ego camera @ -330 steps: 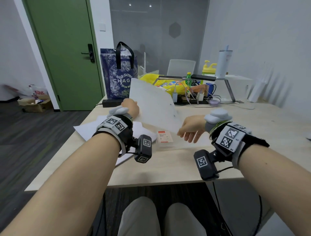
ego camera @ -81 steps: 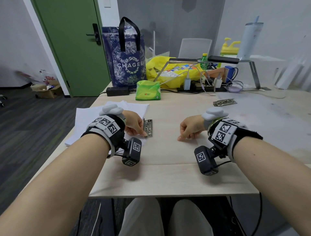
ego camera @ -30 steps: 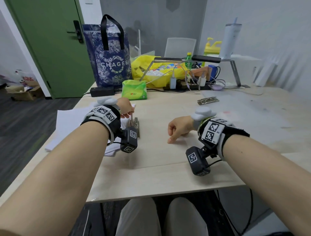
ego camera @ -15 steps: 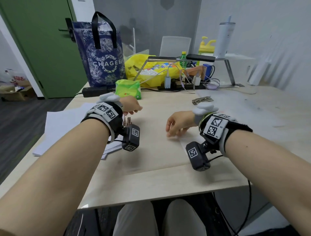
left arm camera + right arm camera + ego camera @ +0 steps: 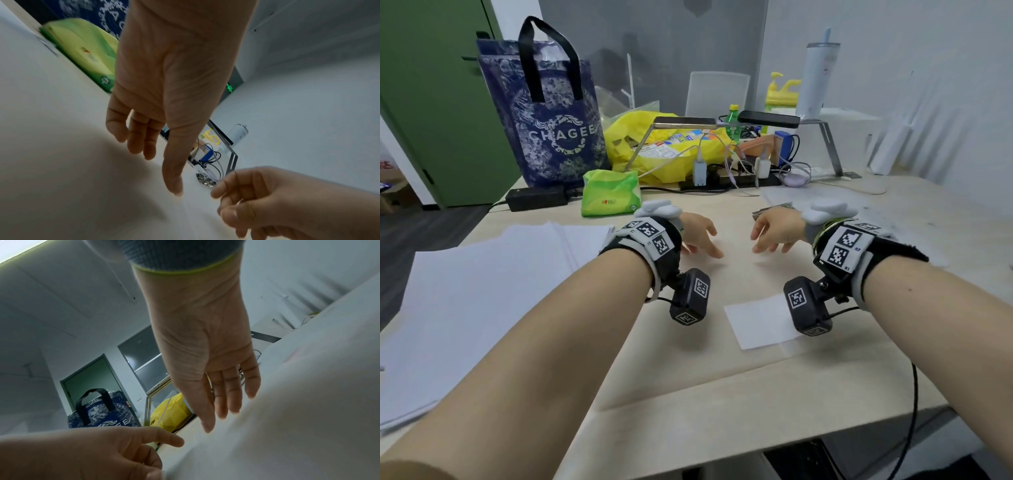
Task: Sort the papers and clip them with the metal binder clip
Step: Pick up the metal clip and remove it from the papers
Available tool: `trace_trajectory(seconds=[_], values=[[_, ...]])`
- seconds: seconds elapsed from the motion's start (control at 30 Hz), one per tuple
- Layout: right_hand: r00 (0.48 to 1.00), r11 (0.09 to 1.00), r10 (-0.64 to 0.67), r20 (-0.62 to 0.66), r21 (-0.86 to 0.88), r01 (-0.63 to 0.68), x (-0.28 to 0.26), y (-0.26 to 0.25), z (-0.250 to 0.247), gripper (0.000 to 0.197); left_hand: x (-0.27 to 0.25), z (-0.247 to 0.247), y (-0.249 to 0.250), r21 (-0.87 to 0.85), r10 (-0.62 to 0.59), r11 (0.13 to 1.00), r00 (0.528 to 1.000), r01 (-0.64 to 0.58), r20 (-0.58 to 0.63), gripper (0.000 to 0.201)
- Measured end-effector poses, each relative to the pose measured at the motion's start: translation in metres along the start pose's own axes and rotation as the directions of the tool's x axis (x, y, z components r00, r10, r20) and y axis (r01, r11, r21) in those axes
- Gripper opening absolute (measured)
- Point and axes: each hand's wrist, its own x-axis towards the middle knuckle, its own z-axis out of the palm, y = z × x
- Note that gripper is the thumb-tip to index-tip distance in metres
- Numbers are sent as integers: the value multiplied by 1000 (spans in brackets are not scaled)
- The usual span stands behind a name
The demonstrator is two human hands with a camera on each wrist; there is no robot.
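A stack of white papers (image 5: 482, 291) lies spread on the left part of the table. My left hand (image 5: 698, 240) hovers over the bare table middle with loose, straight fingers and holds nothing; the left wrist view shows its empty palm (image 5: 148, 129). My right hand (image 5: 774, 233) hangs open a short way to its right, also empty (image 5: 222, 386). A small white sheet (image 5: 756, 322) lies under my right wrist. A metal binder clip (image 5: 758, 214) peeks out just beyond my right hand, and it also shows in the left wrist view (image 5: 205, 180).
Across the back stand a blue tote bag (image 5: 551, 130), a green tissue pack (image 5: 609, 195), a yellow plastic bag (image 5: 654, 144), a black power adapter (image 5: 537, 198) and a power strip with cables (image 5: 722, 174). A white tumbler (image 5: 818, 75) stands far right.
Half a second ago my left hand held a metal clip upright beside the paper stack; now it is open and further right. My right hand has lifted off the small sheet and uncurled.
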Motion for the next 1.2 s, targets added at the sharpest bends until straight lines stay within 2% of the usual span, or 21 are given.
trace_trajectory(seconds=[0.17,0.43,0.73,0.87,1.07,1.2], values=[[999,999,28,-32,35,-27,12,10,-9,43,18,9,17,198,26,980,1000,-26,4,88],[998,995,43,-50,90,-38,33,20,-22,61,42,7,21,318,17,947,998,-37,65,105],[999,999,39,0,18,-39,54,22,-16,71,49,0,24,382,32,921,992,-75,119,100],[999,999,45,26,-18,-45,58,25,-16,76,52,3,35,407,40,911,996,-68,78,103],[994,993,81,79,-87,-74,65,23,-23,71,58,3,37,400,28,914,995,-64,95,107],[997,990,62,44,-132,-56,67,30,-23,70,61,3,34,366,18,929,995,-54,102,109]])
